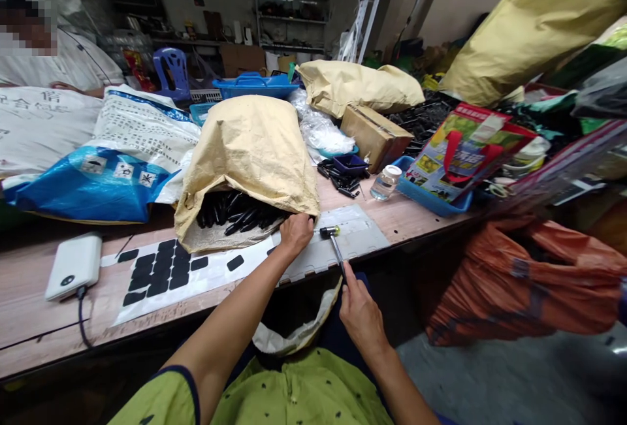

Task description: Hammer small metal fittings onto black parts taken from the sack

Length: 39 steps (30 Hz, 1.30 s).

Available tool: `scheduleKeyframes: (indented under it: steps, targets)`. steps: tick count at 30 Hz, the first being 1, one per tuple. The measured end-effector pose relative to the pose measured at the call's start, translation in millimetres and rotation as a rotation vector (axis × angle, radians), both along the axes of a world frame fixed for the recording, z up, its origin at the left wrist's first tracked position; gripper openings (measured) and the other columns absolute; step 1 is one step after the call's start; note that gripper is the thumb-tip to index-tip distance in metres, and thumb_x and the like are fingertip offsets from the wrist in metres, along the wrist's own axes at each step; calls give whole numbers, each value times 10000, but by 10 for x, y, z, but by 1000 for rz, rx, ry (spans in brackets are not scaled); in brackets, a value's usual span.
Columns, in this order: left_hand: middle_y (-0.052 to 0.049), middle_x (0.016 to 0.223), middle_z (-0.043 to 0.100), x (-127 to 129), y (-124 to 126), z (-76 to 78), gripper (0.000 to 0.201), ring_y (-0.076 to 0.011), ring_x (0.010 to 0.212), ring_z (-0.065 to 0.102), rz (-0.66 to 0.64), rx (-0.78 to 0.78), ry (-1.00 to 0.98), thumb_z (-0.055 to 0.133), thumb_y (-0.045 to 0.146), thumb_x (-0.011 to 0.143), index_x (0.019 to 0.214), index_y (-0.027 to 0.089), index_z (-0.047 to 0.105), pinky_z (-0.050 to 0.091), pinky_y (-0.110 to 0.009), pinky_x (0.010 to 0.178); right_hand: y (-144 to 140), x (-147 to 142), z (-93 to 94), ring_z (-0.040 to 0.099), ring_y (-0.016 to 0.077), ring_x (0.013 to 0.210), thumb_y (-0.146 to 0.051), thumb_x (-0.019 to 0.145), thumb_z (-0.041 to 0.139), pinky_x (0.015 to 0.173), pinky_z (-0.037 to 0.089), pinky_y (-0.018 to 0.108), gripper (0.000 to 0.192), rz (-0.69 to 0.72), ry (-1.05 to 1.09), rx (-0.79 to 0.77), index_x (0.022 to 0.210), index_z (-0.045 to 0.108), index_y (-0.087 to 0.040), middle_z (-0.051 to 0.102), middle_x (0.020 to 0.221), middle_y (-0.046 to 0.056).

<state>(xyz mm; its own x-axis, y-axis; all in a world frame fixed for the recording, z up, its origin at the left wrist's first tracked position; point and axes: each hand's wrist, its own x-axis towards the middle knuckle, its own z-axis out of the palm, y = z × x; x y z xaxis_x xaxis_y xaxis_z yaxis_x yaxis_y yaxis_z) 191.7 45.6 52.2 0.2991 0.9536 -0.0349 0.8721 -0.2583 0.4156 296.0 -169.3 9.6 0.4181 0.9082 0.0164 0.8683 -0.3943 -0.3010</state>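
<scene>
My right hand [361, 313] is wrapped round the handle of a small hammer [337, 250], its yellow-and-black head over a pale grey board [360, 232]. By the right corner of a tan woven sack's mouth, my left hand [296, 232] is closed. A dark bit shows at its fingertips, too small to name. The tan sack [259, 144] lies on the bench with its mouth towards me, and slim black pieces [235, 211] fill the opening. Left of my left arm, a white sheet [208, 276] carries rows of black rounded squares [157, 268].
A white power bank [74, 267] with a cable sits on the bench [29, 311]. More black pieces [343, 180], a clear jar [386, 182], a cardboard box [372, 134] and a blue tray [434, 196] stand beyond. An orange sack [519, 288] is at right; a person [63, 62] is at far left.
</scene>
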Motion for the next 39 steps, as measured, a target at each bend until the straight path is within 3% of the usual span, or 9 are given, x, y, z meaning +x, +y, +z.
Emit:
scheduleKeyframes:
  steps: [4,8,14,18,21,25,30,34,39]
  targets:
    - [-173,1051,762,183,26,-23,365,-307,1000,707,45,-2,61,500,417,941,1053,204,773,486,-360,811,-1,9,9,643,158,766,-205,1019,368,598,408,243,579,4,18,-17,1591,311,-278,637,1030,57]
    - [-167,1009,771,150,-7,-13,333,-330,962,709,75,-25,24,591,438,864,1008,214,791,479,-361,754,-3,5,29,650,164,777,-201,1022,359,603,405,244,581,3,31,-28,1596,301,-273,632,1027,56]
    - [-48,878,768,-455,-315,-9,245,-273,876,684,59,-33,-76,706,411,754,956,294,783,425,-317,686,-2,1,18,659,165,791,-205,1025,376,631,420,247,586,0,34,-28,1600,295,-281,636,1058,57]
    - [13,717,687,-916,-576,-121,172,-202,759,633,-70,-72,-141,707,344,758,909,273,747,384,-280,634,5,4,32,667,183,835,-214,1023,383,670,450,263,582,-10,38,-34,1597,310,-281,648,1083,67]
    - [0,787,675,-1063,-669,-246,149,-202,853,611,-142,13,-213,698,297,778,916,244,720,422,-284,715,19,16,78,675,197,889,-219,1020,385,726,468,274,575,-28,88,-30,1589,330,-281,664,1114,77]
    - [-28,930,678,-1066,-675,-386,186,-214,940,583,-160,129,-289,722,346,816,966,236,723,443,-315,824,52,55,131,677,202,941,-208,996,376,788,481,286,561,-68,187,-5,1552,401,-282,667,1152,86]
    - [-16,910,675,-1057,-637,-430,176,-207,937,578,-125,81,-337,754,335,821,967,239,734,436,-315,819,57,103,90,652,247,1128,-373,967,457,920,524,352,506,-81,397,193,1456,518,-255,669,1269,85]
    - [-9,899,676,-1072,-609,-416,182,-204,944,577,-106,20,-373,794,316,783,945,244,749,436,-311,822,-26,13,106,602,241,1272,-446,973,481,1086,479,388,523,42,574,351,1442,545,-223,632,1391,90]
    - [-11,904,676,-1066,-603,-415,193,-206,950,571,-107,21,-377,792,308,782,961,241,765,423,-311,820,-148,-222,198,587,227,1313,-411,992,491,1118,470,374,497,200,657,248,1453,557,-238,614,1427,69]
